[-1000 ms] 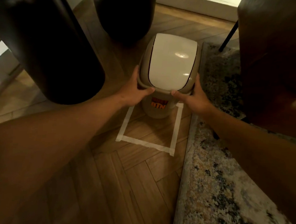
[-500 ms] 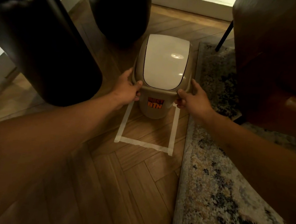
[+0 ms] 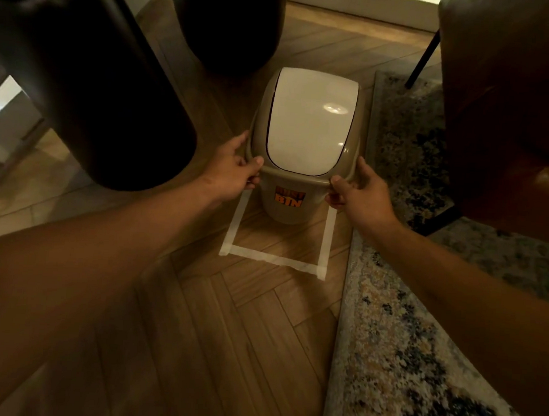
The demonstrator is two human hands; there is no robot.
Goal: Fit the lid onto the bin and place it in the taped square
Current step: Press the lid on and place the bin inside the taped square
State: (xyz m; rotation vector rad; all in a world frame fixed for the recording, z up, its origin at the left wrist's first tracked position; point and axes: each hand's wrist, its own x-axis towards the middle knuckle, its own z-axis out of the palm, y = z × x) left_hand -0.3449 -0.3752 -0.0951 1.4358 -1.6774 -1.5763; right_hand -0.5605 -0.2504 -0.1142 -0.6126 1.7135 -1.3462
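Both hands, left hand (image 3: 237, 168) and right hand (image 3: 357, 193), curl fingers (image 3: 256, 165) about the lid (image 3: 310, 120) rim; uneven release risks nudging the bin (image 3: 286, 205) across the taped square (image 3: 273, 257).

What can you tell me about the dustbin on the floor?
The dustbin is a small tan plastic tub with an orange label, standing upright on the wood floor at the far end of the taped square. Its tan lid, with a glossy white swing flap, is on. The left hand and right hand touch the rim.
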